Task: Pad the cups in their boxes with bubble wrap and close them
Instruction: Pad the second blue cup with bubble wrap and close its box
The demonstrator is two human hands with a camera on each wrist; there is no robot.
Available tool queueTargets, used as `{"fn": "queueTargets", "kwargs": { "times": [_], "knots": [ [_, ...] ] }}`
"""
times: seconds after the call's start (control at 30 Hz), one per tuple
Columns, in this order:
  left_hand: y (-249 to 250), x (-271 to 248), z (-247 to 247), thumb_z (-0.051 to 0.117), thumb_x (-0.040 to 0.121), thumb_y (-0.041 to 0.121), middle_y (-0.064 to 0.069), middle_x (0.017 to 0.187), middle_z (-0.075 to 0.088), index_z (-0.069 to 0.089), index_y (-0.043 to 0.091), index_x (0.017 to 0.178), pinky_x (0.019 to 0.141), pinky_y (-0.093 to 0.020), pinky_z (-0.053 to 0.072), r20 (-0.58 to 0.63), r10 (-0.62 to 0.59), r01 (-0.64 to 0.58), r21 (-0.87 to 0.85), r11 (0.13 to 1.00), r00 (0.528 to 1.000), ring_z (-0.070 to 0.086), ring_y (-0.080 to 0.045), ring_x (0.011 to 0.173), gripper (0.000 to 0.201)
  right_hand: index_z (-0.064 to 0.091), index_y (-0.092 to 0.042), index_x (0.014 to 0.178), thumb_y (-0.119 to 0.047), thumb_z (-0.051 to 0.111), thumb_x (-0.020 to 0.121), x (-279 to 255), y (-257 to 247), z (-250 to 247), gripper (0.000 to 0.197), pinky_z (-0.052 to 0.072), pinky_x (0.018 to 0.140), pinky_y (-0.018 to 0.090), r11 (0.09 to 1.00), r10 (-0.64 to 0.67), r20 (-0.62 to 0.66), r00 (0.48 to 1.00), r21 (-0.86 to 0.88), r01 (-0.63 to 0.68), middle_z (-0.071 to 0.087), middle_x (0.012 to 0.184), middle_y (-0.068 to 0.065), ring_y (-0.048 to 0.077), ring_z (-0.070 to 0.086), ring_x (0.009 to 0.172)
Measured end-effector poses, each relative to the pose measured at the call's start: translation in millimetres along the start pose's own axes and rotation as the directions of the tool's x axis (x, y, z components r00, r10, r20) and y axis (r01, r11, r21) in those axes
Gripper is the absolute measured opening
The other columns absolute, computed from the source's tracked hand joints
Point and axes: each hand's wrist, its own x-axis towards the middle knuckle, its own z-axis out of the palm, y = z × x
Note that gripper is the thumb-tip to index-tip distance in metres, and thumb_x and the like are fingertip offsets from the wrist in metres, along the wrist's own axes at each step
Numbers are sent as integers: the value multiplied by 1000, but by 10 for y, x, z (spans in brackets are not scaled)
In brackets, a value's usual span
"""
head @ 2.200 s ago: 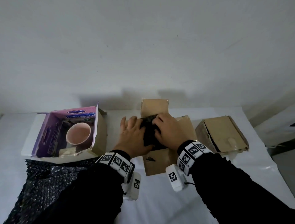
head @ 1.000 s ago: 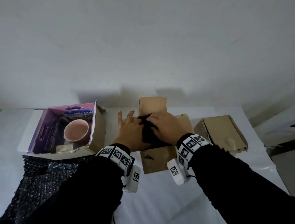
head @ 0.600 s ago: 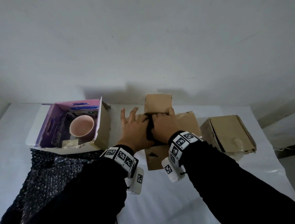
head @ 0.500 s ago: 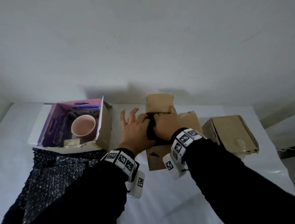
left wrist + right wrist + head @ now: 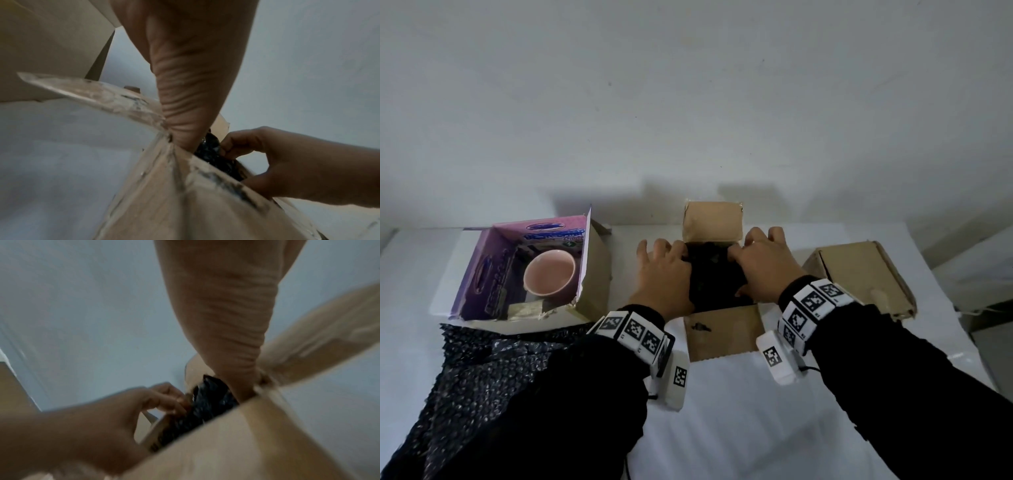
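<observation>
An open brown box (image 5: 722, 330) stands mid-table with its far flap upright. Black bubble wrap (image 5: 714, 274) fills it, and no cup shows under the wrap. My left hand (image 5: 671, 250) is at the box's left side with fingertips curled into the wrap (image 5: 207, 404). My right hand (image 5: 753, 243) is at the right side, fingers curled over the wrap's far edge and pinching it (image 5: 207, 146). A pink cup (image 5: 549, 275) sits uncovered in an open purple box (image 5: 482, 274) on the left.
A closed brown box (image 5: 859, 274) lies at the right of the white table. A large sheet of black bubble wrap (image 5: 482, 377) lies in front of the purple box, under my left sleeve. A grey wall stands right behind the boxes.
Both hands were together on top of the wrap. They have now spread to the box's left and right sides, which leaves the wrap's middle uncovered.
</observation>
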Motion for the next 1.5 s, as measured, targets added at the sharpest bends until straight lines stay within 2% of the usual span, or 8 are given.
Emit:
{"fn": "queueTargets", "kwargs": {
  "times": [0.3, 0.5, 0.6, 0.7, 0.77, 0.87, 1.27, 1.5],
  "knots": [
    [-123, 4, -85, 55, 70, 63, 7, 136, 46, 66, 30, 113, 111, -63, 10, 98, 45, -40, -50, 998, 994, 33, -27, 130, 56, 64, -33, 104, -49, 68, 74, -158, 92, -102, 34, 15, 100, 45, 996, -94, -226, 970, -19, 92, 64, 111, -11, 16, 37, 127],
    [12, 48, -125, 58, 72, 56, 7, 113, 60, 60, 27, 111, 96, -40, 31, -149, -6, -14, -137, 991, 989, 47, -21, 109, 49, 63, -28, 116, -30, 59, 84, -295, -31, -65, 32, -14, 110, 59, 985, -145, -115, 983, -105, 134, 49, 143, 6, 21, 21, 145],
    [60, 54, -18, 67, 78, 42, 3, 116, 60, 54, 24, 116, 95, -34, 40, -154, 23, -58, -224, 973, 988, 53, -20, 107, 45, 62, -25, 115, -29, 57, 85, -278, -41, -12, 30, -4, 112, 58, 989, -140, -95, 985, -67, 134, 45, 146, 10, 22, 23, 144],
    [73, 63, 40, 64, 84, 35, 4, 119, 62, 53, 25, 122, 102, -36, 39, -148, 61, -91, -199, 976, 987, 56, -18, 109, 41, 65, -23, 96, -28, 56, 82, -265, -20, -43, 18, 27, 93, 46, 988, -155, -197, 968, -16, 155, 64, 107, 5, 26, 53, 114],
    [76, 77, 43, 60, 87, 35, 9, 117, 64, 52, 28, 126, 117, -47, 15, -126, 92, -103, -79, 992, 988, 58, -16, 110, 41, 67, -18, 95, -18, 54, 81, -246, -83, -85, 19, 35, 76, 37, 978, -179, -309, 934, 46, 202, 68, 92, 4, 27, 62, 90],
    [39, 105, 40, 54, 89, 34, 14, 117, 64, 50, 32, 128, 110, -63, -16, -65, 99, -98, 13, 995, 993, 56, -13, 117, 39, 58, -14, 122, -14, 48, 90, -182, -222, -47, 33, 46, 85, 34, 957, -211, -202, 956, 158, 245, 63, 119, 5, 25, 60, 100],
    [143, 201, -123, 51, 84, 35, 0, 128, 49, 58, 25, 112, 102, -69, -22, 19, 16, -19, 164, 986, 1000, 22, -34, 135, 31, 42, -17, 138, -29, 37, 94, 18, -290, 204, 47, 32, 101, 39, 989, -122, -219, 968, 53, 136, 57, 132, 2, 26, 50, 118],
    [39, 182, -53, 49, 78, 64, 13, 117, 61, 63, 33, 111, 98, -72, -26, 38, -21, 15, 150, 989, 999, 20, -32, 142, 47, 42, -19, 136, -35, 43, 90, 60, -297, 142, 48, 25, 102, 44, 994, -71, -115, 991, 70, 79, 45, 131, 5, 26, 40, 121]
  ]
}}
